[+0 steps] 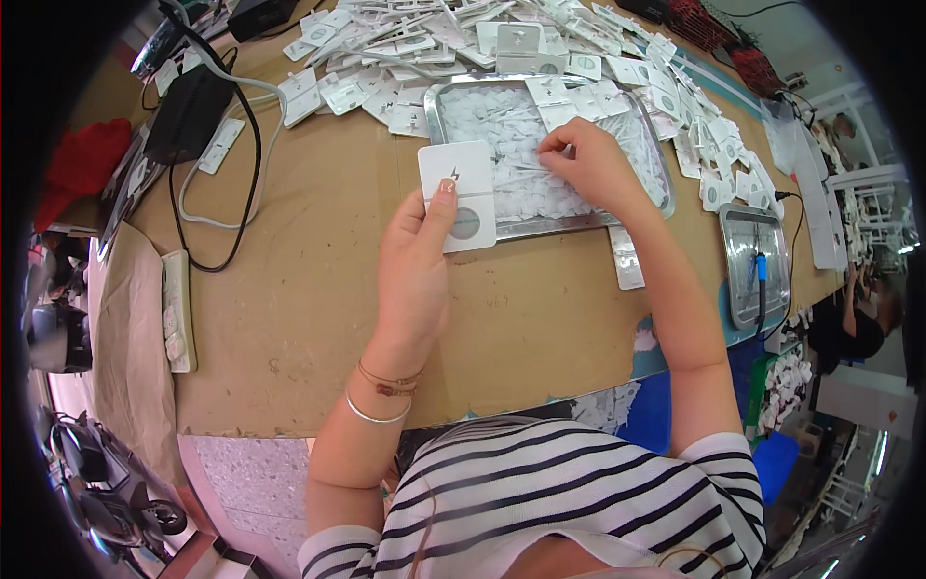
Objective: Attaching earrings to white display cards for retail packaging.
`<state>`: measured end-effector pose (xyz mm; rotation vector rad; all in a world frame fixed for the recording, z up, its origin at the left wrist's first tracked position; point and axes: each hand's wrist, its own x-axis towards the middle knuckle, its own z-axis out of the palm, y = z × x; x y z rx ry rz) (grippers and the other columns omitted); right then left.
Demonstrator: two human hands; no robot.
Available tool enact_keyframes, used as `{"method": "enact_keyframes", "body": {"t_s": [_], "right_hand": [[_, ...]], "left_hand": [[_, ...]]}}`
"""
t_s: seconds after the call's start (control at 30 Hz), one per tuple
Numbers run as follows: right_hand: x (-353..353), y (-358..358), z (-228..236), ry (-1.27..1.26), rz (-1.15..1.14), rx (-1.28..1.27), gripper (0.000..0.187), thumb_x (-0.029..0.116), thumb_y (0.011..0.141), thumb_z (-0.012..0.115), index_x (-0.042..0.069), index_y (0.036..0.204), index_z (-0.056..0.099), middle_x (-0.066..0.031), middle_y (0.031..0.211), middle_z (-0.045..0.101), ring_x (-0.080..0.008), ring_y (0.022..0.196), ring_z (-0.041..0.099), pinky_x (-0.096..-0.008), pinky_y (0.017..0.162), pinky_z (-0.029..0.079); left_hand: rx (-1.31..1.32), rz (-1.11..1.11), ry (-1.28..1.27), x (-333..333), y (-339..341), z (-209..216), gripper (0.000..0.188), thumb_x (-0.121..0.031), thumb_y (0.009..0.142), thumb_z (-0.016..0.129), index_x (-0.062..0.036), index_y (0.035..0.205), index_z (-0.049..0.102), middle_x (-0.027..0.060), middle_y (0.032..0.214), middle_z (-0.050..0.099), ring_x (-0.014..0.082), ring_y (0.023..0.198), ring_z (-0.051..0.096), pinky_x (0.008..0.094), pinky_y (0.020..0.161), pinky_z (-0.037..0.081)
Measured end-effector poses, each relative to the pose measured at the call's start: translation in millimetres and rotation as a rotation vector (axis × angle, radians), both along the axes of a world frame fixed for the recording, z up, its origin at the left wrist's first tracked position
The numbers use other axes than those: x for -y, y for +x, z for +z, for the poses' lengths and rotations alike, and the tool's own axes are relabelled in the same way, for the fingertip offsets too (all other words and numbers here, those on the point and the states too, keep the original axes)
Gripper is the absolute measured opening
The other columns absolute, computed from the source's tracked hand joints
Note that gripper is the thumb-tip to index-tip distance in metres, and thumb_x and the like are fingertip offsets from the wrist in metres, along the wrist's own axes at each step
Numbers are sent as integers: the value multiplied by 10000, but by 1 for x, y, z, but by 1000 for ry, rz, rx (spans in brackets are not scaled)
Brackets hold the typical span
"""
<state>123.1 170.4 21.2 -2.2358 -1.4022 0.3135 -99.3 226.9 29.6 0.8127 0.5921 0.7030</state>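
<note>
hands (415, 261): 2 | metal trays (436, 114): 2 | power strip (177, 311): 1

The work surface is a table (318, 318) covered with brown cardboard, with a blue edge showing at the right side. Under it, at the lower left, the floor (246, 478) is grey speckled stone. A black power adapter (188, 111) with a black cable lies at the upper left of the table, and a white power strip (177, 311) rests at its left edge. A red cloth (82, 164) lies further left. On the right, white shelves (868, 193) stand in bright daylight.
</note>
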Motion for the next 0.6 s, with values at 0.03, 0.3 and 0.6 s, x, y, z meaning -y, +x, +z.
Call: {"method": "enact_keyframes", "body": {"t_s": [0.03,0.3,0.6], "right_hand": [[-1,2,-2,28,11,-23,166,142,793,639,56,934,647,-39,862,574,-141,725,522,-277,668,452],[4,7,4,108,-70,-281,161,163,815,629,38,914,646,-34,881,575,-125,730,516,-263,682,448],[5,1,3,115,-40,-252,162,173,838,625,44,934,645,-16,866,590,-102,706,511,-243,665,437]], "left_hand": [[-6,-2,8,0,0,0,293,-250,958,482,7,1071,566,29,958,612,72,846,538,241,766,441],[7,-49,-12,1,0,-1,302,-264,956,485,10,1052,567,30,947,610,70,835,536,237,752,443],[-25,-63,-16,1,0,-2,313,-282,953,487,5,1053,563,32,938,612,72,831,551,243,747,459]]}}
